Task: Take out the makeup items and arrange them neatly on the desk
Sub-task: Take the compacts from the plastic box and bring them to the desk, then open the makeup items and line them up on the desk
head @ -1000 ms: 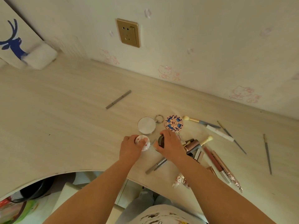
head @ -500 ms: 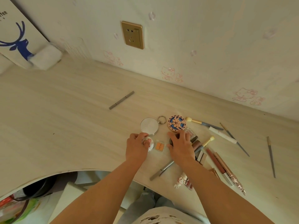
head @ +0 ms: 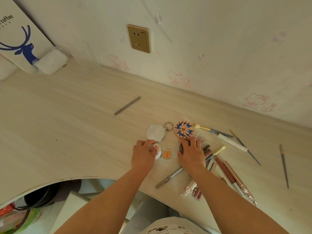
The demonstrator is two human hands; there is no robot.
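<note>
The small round white patterned compact (head: 156,150) lies on the pale worktop (head: 67,124) under our left hand (head: 143,156), whose grip curls round its rim, looking light, hard, slippery; our right hand (head: 191,154) presses flat on a dark round case (head: 181,147).

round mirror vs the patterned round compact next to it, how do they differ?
The round mirror has a plain pale face; the patterned compact carries a blue and pink floral design. The mirror has a key ring at its edge; the compact shows none. The mirror looks somewhat larger. Both are round, lie flat on the desk, and neither is gripped.
</note>
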